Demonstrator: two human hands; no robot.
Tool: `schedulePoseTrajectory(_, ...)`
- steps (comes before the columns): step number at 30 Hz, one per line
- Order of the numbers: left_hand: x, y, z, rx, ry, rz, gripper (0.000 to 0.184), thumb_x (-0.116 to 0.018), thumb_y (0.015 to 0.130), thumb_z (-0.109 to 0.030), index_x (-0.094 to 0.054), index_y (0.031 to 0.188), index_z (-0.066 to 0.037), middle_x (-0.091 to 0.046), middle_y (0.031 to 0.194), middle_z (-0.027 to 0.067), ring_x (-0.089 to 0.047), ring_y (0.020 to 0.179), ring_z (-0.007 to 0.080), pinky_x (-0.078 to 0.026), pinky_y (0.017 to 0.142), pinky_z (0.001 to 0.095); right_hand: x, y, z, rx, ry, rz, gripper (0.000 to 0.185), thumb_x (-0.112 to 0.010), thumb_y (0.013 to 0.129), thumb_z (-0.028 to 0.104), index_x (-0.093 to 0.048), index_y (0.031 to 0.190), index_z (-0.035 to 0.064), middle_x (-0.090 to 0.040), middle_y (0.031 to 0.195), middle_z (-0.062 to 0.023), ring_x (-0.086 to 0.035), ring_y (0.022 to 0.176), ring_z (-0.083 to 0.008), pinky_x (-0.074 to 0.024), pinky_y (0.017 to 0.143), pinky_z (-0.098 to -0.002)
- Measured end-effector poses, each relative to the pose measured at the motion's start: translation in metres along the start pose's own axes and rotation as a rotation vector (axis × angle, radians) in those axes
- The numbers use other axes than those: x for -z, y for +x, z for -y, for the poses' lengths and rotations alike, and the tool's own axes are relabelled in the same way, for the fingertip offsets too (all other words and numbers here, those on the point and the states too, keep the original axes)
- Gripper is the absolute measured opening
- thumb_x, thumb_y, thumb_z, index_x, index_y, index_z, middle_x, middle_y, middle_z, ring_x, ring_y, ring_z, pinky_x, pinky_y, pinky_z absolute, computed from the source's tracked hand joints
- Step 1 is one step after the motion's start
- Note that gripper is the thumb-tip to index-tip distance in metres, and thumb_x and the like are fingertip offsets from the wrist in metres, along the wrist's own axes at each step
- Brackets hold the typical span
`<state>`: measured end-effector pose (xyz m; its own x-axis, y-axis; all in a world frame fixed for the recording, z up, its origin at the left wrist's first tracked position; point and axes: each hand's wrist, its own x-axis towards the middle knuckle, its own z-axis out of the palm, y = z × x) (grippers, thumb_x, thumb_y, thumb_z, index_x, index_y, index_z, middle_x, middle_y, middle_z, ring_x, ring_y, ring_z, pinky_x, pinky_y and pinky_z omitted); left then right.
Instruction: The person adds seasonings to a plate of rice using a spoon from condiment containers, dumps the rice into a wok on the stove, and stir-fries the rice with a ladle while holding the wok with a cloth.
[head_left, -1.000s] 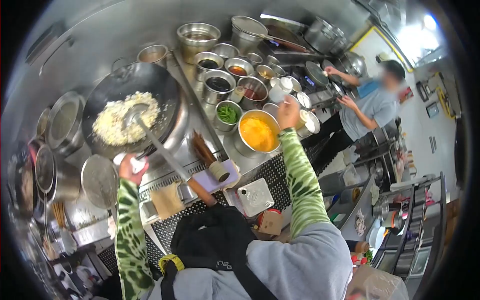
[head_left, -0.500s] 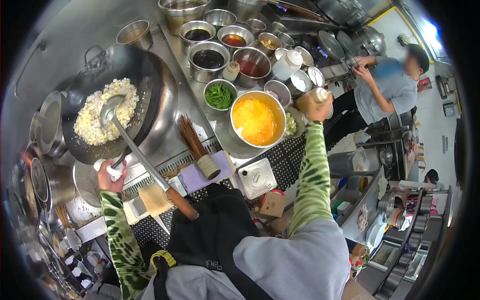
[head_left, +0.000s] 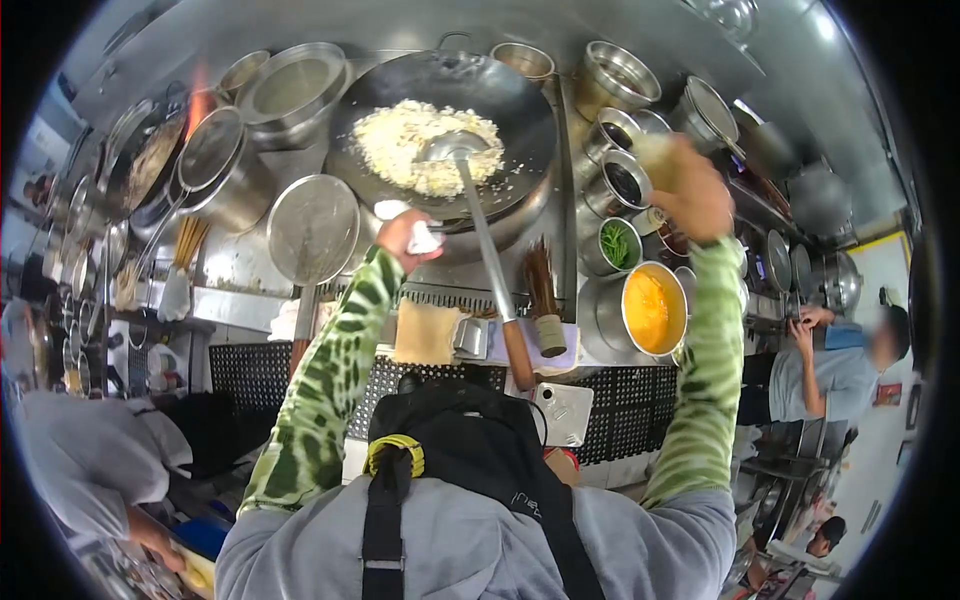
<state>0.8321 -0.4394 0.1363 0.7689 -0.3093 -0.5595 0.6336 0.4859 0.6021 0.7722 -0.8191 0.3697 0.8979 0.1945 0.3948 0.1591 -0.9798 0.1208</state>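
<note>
Rice (head_left: 385, 150) is spread inside the wok (head_left: 525, 110), with a ladle (head_left: 485, 236) rested in it. White cloth (head_left: 424, 240) is gripped by the left hand (head_left: 400, 236) at the wok's near edge; a blurred pale object (head_left: 655, 160) is grasped by the right hand (head_left: 698, 195) above metal bowls (head_left: 601, 201).

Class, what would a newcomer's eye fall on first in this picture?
Probably the big dark wok at top centre, with pale grainy food and a ladle in it. Then perhaps the bright yellow-orange mixture in a metal pot to the wok's lower right, and the orange flame at upper left.
</note>
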Motion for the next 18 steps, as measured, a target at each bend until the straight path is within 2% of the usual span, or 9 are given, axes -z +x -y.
schedulePoseTrajectory(2,0.004,0.004,0.003,-0.065,0.031,0.044,0.015,-0.059,0.081,-0.019,-0.057,0.091,-0.008,-0.061,0.084,0.0109,-0.065,0.075,0.0274,-0.056,0.059,0.0435,-0.018,0.037,0.063,0.010,-0.147,0.235,0.065,-0.078,0.062,0.020,-0.048,0.118,0.0094,-0.062,0.101,-0.0165,-0.061,0.095,-0.0343,-0.0508,0.078,-0.0438)
schedulePoseTrajectory(5,-0.001,0.001,0.001,-0.046,0.034,-0.007,0.016,-0.061,0.079,-0.020,-0.058,0.089,-0.007,-0.060,0.081,0.0100,-0.063,0.071,0.0254,-0.056,0.060,0.0439,-0.024,0.066,0.114,0.144,-0.236,0.308,0.060,-0.078,0.063,0.021,-0.049,0.115,0.0106,-0.063,0.099,-0.0157,-0.063,0.092,-0.0335,-0.0519,0.074,-0.0445)
schedulePoseTrajectory(8,0.001,0.005,0.003,-0.044,-0.019,-0.012,0.020,-0.064,0.077,-0.019,-0.060,0.090,-0.004,-0.059,0.079,0.0106,-0.061,0.071,0.0265,-0.056,0.061,0.0461,-0.020,0.076,0.101,0.007,-0.267,0.273,0.061,-0.079,0.063,0.022,-0.049,0.115,0.0112,-0.064,0.097,-0.0148,-0.064,0.089,-0.0338,-0.0520,0.074,-0.0439)
schedulePoseTrajectory(12,0.003,0.009,0.006,-0.053,-0.017,-0.015,0.021,-0.064,0.077,-0.019,-0.060,0.090,-0.003,-0.059,0.080,0.0110,-0.061,0.073,0.0273,-0.055,0.063,0.0480,-0.001,0.036,0.103,0.107,-0.163,0.420,0.075,-0.080,0.060,0.029,-0.047,0.126,0.0118,-0.064,0.100,-0.0173,-0.063,0.092,-0.0362,-0.0503,0.078,-0.0454)
schedulePoseTrajectory(13,-0.003,0.001,0.003,-0.054,0.001,-0.045,0.019,-0.063,0.077,-0.019,-0.060,0.091,-0.005,-0.059,0.080,0.0104,-0.061,0.072,0.0272,-0.054,0.064,0.0481,-0.002,0.028,0.084,0.093,0.042,0.407,0.084,-0.081,0.059,0.032,-0.044,0.131,0.0084,-0.062,0.106,-0.0209,-0.061,0.098,-0.0370,-0.0481,0.084,-0.0440)
schedulePoseTrajectory(16,0.012,0.022,0.010,-0.010,-0.014,0.022,0.017,-0.064,0.078,-0.021,-0.060,0.091,-0.011,-0.061,0.082,0.0069,-0.061,0.076,0.0251,-0.055,0.065,0.0465,-0.011,-0.002,0.050,-0.143,0.303,0.160,0.087,-0.081,0.061,0.035,-0.043,0.132,0.0027,-0.060,0.112,-0.0232,-0.059,0.105,-0.0354,-0.0457,0.089,-0.0404)
schedulePoseTrajectory(17,0.016,0.022,0.010,-0.063,0.055,0.064,0.021,-0.063,0.079,-0.020,-0.058,0.097,-0.010,-0.062,0.086,0.0072,-0.063,0.081,0.0261,-0.055,0.067,0.0458,-0.025,-0.016,0.032,-0.146,0.530,0.060,0.081,-0.082,0.064,0.035,-0.045,0.128,0.0004,-0.060,0.111,-0.0186,-0.060,0.103,-0.0278,-0.0454,0.089,-0.0358)
schedulePoseTrajectory(18,0.022,0.023,0.014,-0.110,0.124,0.121,0.025,-0.062,0.079,-0.019,-0.056,0.102,-0.010,-0.063,0.090,0.0076,-0.065,0.087,0.0272,-0.055,0.070,0.0451,-0.001,-0.029,0.047,-0.320,0.889,0.099,0.072,-0.083,0.065,0.029,-0.049,0.121,0.0010,-0.060,0.108,-0.0124,-0.059,0.098,-0.0204,-0.0454,0.088,-0.0327)
